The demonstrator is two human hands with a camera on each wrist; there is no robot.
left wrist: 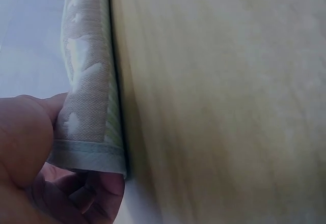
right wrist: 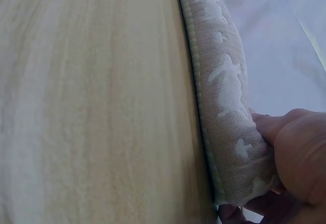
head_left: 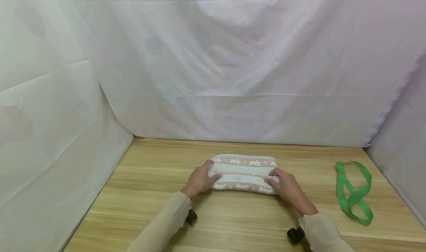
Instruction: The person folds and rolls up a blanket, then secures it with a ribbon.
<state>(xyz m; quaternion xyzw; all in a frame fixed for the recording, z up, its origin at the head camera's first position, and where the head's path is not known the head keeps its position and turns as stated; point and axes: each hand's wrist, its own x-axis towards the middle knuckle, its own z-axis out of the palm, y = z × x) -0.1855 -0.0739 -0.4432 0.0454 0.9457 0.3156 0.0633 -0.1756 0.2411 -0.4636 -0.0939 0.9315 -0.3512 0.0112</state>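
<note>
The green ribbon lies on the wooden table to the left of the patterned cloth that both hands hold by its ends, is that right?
Only the side is wrong: the head view shows the green ribbon to the right of the patterned cloth. It does lie on the wooden table, and the left hand and right hand do hold the cloth by its ends.

Cloth (head_left: 244, 170) lies on desk (head_left: 139, 193), left hand (head_left: 200, 177) at its left end, right hand (head_left: 288, 188) at its right. Ribbon (head_left: 357, 194) farther right. Hanging sheet (head_left: 233, 78) behind.
</note>
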